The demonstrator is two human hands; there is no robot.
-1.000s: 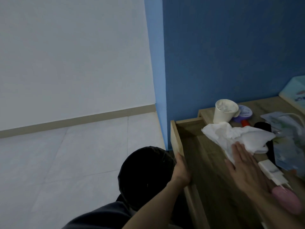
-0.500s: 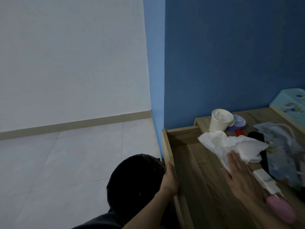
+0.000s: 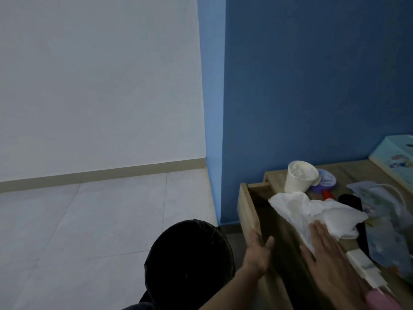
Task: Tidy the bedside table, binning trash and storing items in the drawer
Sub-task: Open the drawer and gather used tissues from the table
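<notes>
Step in hand, by judgement: drawer opened, first piece of trash about to be gathered. Left hand (image 3: 257, 258), fingers spread and loose, lies against the front panel of the drawer (image 3: 245, 211); whether it grips the panel cannot be told. Right hand (image 3: 328, 262), flat and open, fingertips touching the near edge of the crumpled white tissue (image 3: 312, 213), holding nothing. Tissue: lies at the left edge of the bedside table (image 3: 348, 173), overhanging the open drawer. Drawer: pulled out, interior dark, nothing visible in it. Bin (image 3: 190, 265): black-lined, on the floor just left of the drawer front, contents not visible. Paper cup (image 3: 299, 180): upright at the table's back left corner, white wad inside. Also on the table: round purple item (image 3: 327, 181) behind the cup, black object (image 3: 350, 201), clear plastic wrappers (image 3: 384, 222) toward the right edge, white charger plug (image 3: 366, 267) and pink item (image 3: 380, 300) along the near edge, pale box (image 3: 393, 162) at the back right corner. Next move, by judgement: close the right fingers on the tissue, then carry it left over the drawer to the bin without dropping it in the drawer.
</notes>
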